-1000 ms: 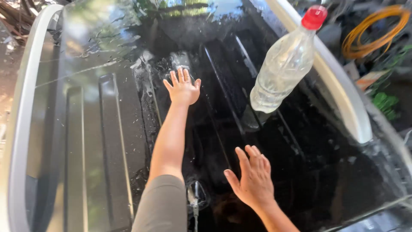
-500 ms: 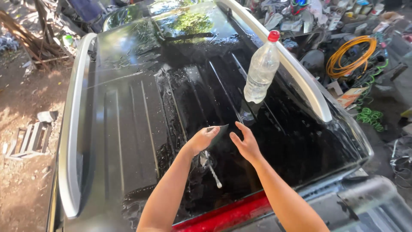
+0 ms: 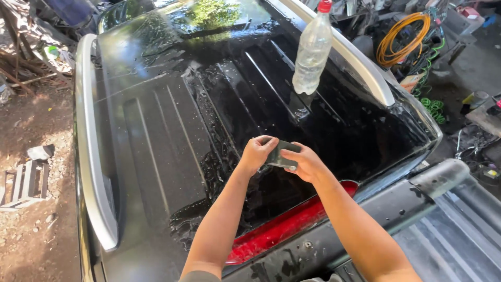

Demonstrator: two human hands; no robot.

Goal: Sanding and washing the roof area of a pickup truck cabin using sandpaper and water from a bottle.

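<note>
Both hands, left hand [image 3: 255, 152] and right hand [image 3: 308, 164], grip dark sandpaper [image 3: 281, 155] above wet roof [image 3: 172, 130].

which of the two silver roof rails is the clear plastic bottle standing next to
The silver roof rail on the picture's right; the clear plastic bottle with a red cap stands beside it, far from the other silver rail.

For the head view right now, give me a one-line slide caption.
Both hands, left hand and right hand, hold a small dark pad over a wet black car roof, plastic bottle standing nearby.
</note>
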